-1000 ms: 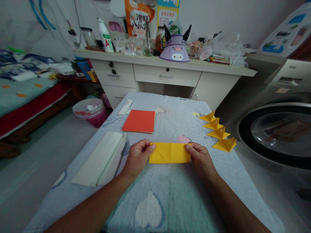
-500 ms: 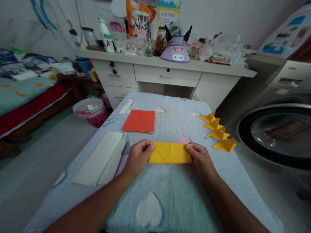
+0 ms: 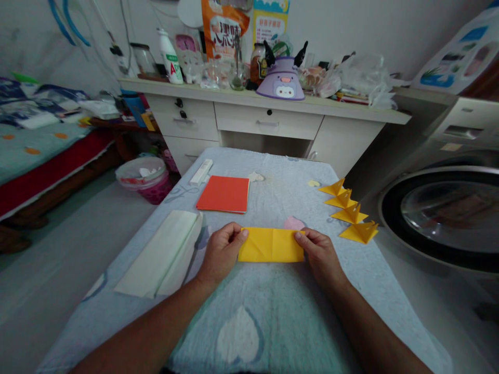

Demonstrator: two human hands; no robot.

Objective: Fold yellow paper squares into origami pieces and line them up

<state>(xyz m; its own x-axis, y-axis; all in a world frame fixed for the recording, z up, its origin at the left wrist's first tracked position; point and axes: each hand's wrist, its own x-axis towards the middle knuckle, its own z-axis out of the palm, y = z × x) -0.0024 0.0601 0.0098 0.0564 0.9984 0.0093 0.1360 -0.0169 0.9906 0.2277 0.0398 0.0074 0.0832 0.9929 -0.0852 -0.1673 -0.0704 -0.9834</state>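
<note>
A yellow sheet of origami paper (image 3: 272,245), folded into a rectangle with crease lines across it, is held just above the cloth-covered table (image 3: 288,322). My left hand (image 3: 221,252) pinches its upper left corner between thumb and fingers. On the other side, my right hand (image 3: 320,254) pinches the upper right corner the same way. Beyond my left hand lies a stack of square paper (image 3: 223,194) with a red sheet on top. Several folded yellow paper figures (image 3: 359,232) stand in a row along the table's right side.
A pale folded sheet (image 3: 161,254) lies left of my left arm. Behind the stack is a white narrow box (image 3: 201,172). A cluttered white desk (image 3: 268,122) borders the far end, a washing machine (image 3: 448,208) the right. A pink bin (image 3: 154,184) stands on the floor at left.
Both hands and the yellow paper stay almost in place, with only a very slight shift left in the picture. The grip on both corners is the same.
</note>
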